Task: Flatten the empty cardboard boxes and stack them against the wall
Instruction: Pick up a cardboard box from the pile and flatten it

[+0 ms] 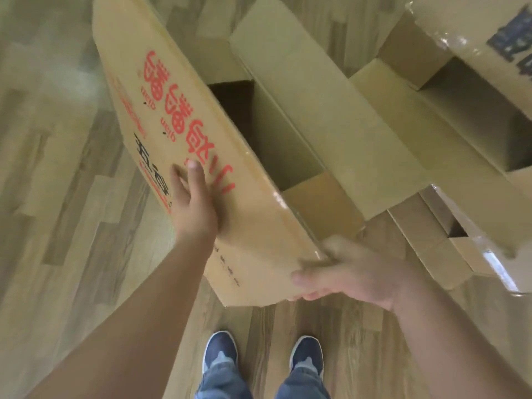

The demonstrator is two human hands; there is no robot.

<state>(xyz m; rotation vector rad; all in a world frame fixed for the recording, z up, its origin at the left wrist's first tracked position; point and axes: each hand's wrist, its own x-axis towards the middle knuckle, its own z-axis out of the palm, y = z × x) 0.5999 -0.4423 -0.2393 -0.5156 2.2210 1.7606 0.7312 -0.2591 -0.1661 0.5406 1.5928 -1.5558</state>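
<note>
**Squashing the printed box at frame centre**

Standing in blue shoes (263,355) at bottom centre. Pinching the near corner of the printed box (201,156) with right hand (342,272), fingers curled around the edge; pressing left hand (193,203) flat, fingers spread, gripping nothing. Probably light, stiff, creasing along folds. Crowding upper right: other open boxes (449,116).

A wood-plank floor (66,197) in grey-brown tones filled the view from six to twelve o'clock, evenly lit.
</note>
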